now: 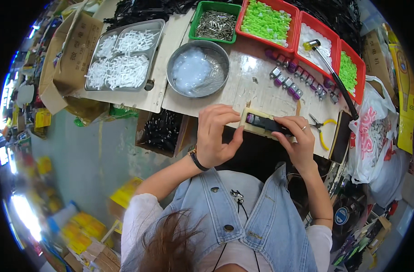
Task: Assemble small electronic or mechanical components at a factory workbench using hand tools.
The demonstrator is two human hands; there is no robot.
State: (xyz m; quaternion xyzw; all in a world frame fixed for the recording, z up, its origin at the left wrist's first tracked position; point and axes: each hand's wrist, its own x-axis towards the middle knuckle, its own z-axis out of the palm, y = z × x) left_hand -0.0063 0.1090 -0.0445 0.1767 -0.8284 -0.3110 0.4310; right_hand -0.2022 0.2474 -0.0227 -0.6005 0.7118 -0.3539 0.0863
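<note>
A cream holding block point(244, 122) lies at the near edge of the table in front of me. In its recess sits a long black plastic casing point(267, 123) with a small purple-ended motor point(250, 119) at its left end. My right hand point(299, 139) grips the casing's right end between thumb and fingers. At the block's left end is my left hand point(216, 136), its thumb and bent fingers apart, fingertips close to or touching the block. Behind the block stand rows of small metal motors point(286, 83) with purple ends.
Behind are a steel bowl point(171, 68), a tray point(156, 45) of white parts, a green bin point(193, 31) of metal pins and red bins point(296, 31) of green and white pieces. To the right lie a hammer point(338, 81), yellow-handled pliers point(324, 131) and a plastic bag point(368, 145).
</note>
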